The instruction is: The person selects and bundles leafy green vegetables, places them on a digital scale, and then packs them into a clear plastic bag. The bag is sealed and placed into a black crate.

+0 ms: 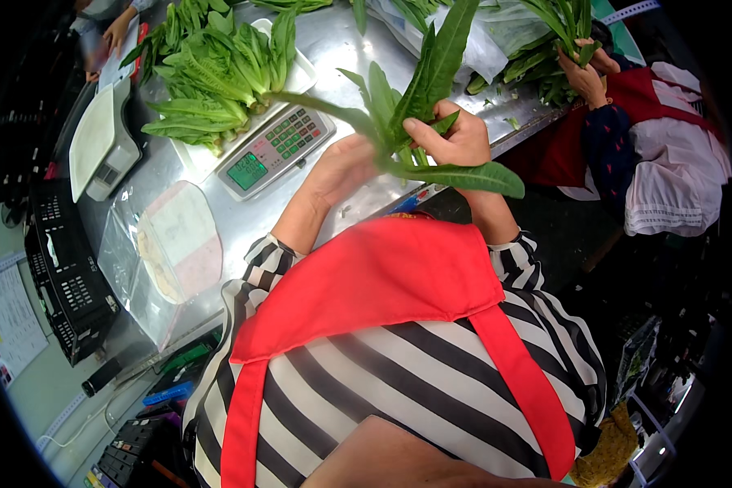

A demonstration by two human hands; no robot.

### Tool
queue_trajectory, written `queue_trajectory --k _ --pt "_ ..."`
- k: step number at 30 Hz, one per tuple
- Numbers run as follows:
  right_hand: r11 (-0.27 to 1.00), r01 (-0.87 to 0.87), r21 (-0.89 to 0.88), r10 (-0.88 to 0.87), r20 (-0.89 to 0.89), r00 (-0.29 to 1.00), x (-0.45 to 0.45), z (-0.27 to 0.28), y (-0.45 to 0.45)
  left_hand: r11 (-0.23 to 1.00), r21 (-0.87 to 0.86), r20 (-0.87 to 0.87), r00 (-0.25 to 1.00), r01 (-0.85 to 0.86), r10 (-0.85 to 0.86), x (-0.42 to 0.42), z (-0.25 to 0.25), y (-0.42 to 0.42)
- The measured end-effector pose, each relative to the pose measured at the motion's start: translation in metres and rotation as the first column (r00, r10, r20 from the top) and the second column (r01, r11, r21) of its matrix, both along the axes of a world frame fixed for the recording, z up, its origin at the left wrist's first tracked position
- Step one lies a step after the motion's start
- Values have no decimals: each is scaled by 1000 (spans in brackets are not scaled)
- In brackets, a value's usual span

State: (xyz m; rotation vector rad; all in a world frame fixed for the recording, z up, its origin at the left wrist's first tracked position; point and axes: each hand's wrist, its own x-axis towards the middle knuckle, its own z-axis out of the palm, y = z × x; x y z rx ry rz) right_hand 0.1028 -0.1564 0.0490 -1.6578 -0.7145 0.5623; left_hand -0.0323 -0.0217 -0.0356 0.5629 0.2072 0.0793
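My right hand grips a small bunch of long-leaved greens above the near edge of a stainless-steel counter. One leaf of the bunch juts out to the right, and another stretches left as a blur. Close against the left side of the bunch is my left hand, blurred, its fingertips hidden by leaves. Beyond my left hand, a digital scale with a lit display bears a white tray. Several heads of leafy lettuce are heaped on the tray.
At the left stand a second scale and a black plastic crate. A clear plastic bag lies flat on the counter. Greens and plastic bags cover the back right. A co-worker's hands hold greens there; another person's hand shows top left.
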Motion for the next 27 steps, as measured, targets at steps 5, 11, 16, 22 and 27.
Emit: queue_trajectory --k 5,11,16,22,27 --pt "996 32 78 -16 -208 978 4 -3 2 1000 0 6 1000 13 -13 1 -5 2" --pt "994 -22 109 65 -405 912 26 -24 -2 999 34 -63 998 -17 20 7 9 1" --pt "929 -77 362 309 -644 700 30 -41 -9 999 -32 -82 997 -12 10 9 14 0" --pt "861 -77 503 434 -645 629 9 -49 -7 983 -185 -49 998 15 -24 11 13 -1" --pt "907 -68 415 347 -647 679 10 -54 0 982 -187 -72 996 30 -44 11 15 -2"
